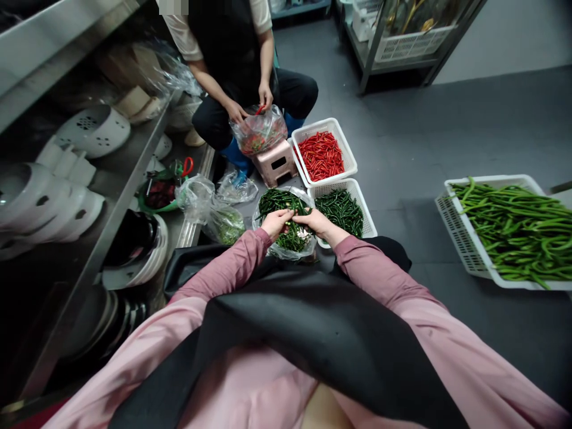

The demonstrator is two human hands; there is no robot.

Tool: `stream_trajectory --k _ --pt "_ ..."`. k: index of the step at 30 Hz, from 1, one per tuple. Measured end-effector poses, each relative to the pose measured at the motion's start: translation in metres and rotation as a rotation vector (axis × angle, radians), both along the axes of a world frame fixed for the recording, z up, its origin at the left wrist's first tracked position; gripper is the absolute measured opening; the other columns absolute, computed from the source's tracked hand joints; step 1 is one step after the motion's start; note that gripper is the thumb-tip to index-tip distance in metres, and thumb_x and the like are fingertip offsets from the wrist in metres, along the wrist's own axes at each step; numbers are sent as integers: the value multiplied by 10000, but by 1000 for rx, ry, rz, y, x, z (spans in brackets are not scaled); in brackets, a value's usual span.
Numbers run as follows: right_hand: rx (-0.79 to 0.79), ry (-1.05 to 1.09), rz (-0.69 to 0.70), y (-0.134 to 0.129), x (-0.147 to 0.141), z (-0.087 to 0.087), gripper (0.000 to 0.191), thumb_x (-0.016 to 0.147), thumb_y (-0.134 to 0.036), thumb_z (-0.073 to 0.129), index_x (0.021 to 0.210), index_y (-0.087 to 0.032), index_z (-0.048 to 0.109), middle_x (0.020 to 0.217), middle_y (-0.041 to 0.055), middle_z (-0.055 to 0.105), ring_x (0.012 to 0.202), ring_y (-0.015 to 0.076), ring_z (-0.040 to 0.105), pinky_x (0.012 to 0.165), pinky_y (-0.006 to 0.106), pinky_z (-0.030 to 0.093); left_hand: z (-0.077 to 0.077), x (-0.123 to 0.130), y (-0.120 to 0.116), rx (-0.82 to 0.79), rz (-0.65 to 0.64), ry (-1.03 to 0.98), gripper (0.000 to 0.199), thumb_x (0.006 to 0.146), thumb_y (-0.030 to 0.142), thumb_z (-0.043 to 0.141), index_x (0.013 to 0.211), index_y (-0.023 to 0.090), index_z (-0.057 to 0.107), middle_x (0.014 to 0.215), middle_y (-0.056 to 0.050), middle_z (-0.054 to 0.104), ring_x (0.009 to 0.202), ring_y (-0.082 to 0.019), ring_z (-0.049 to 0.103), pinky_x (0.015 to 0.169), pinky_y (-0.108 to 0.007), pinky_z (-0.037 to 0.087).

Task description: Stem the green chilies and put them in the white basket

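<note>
Both my hands are close together over a clear plastic bag [286, 255] full of green chilies [273, 201]. My left hand [277, 223] has its fingers pinched around a green chili. My right hand [316, 221] is closed on green chilies too, its fingertips nearly touching the left ones. Just beyond the right hand stands a white basket [369, 223] of green chilies. Behind it, another white basket [351, 156] holds red chilies [322, 156].
Across from me a seated person [223, 53] handles red chilies over a plastic bag [261, 128] on a pink stool [273, 164]. A basket [473, 253] of long green vegetables stands right. Metal shelving [111, 208] with dishes runs along the left.
</note>
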State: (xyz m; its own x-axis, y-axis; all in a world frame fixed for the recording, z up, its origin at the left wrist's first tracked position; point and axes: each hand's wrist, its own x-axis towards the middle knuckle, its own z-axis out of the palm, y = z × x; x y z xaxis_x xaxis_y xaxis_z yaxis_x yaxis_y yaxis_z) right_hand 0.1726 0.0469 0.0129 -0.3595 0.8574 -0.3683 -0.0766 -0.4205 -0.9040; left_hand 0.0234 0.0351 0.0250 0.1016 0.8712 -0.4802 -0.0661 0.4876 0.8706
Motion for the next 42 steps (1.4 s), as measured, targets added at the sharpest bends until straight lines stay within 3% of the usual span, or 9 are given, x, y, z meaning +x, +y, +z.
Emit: stream_trajectory --k 4,11,15,20,22,25,28,35,42 --pt "-82 117 -83 3 0 3 229 584 -274 719 700 -149 567 600 -16 547 456 53 381 404 201 233 3 -3 -4 -17 18 -12 341 713 351 713 958 130 626 656 23 564 413 -24 421 369 -172 305" --pt "-81 149 -80 4 2 2 231 576 -251 708 732 -168 559 566 -36 513 438 59 363 408 208 274 9 -6 -6 -80 -188 89 304 655 375 746 693 118 587 592 28 541 397 -32 408 361 -176 272" --pt "218 -24 -42 2 1 0 241 594 -248 690 792 -175 572 686 -9 575 599 120 495 591 268 434 10 -8 -4 -55 -307 267 261 690 341 712 631 123 581 527 33 529 355 -33 371 365 -187 259" --pt "620 -333 60 0 -2 5 207 578 -201 638 773 -165 582 801 19 586 801 177 518 768 318 423 -6 -13 0 -89 -318 462 249 755 284 647 583 124 564 455 37 492 315 -40 346 361 -199 257" --pt "563 -311 22 1 -2 7 189 612 -224 613 789 -166 578 777 14 583 759 161 516 739 305 426 -14 -18 3 -78 -299 505 223 769 293 636 635 120 597 465 37 499 326 -46 377 368 -197 287" --pt "269 -225 -86 4 1 7 164 635 -240 592 781 -169 562 678 -7 564 606 123 487 601 270 419 -20 -28 7 -46 -306 526 231 792 344 617 793 118 660 463 47 484 353 -57 416 390 -196 335" --pt "58 -167 -39 6 6 5 96 604 -207 588 679 -164 547 594 -14 537 491 94 422 464 238 338 -15 -35 11 -22 -341 471 270 798 343 611 925 113 673 475 49 485 370 -56 423 402 -195 354" --pt "-24 -7 140 -5 1 4 194 535 -210 683 691 -140 591 596 -14 563 524 93 467 489 230 343 8 -24 13 182 -417 379 387 716 276 701 1055 107 622 507 64 491 373 -34 399 375 -169 301" --pt "6 3 -23 -13 -12 -3 343 491 -181 732 797 -161 580 643 -41 584 565 88 496 547 223 391 -2 -11 7 186 -164 326 362 710 273 711 998 103 574 523 71 506 347 -31 401 351 -171 308"
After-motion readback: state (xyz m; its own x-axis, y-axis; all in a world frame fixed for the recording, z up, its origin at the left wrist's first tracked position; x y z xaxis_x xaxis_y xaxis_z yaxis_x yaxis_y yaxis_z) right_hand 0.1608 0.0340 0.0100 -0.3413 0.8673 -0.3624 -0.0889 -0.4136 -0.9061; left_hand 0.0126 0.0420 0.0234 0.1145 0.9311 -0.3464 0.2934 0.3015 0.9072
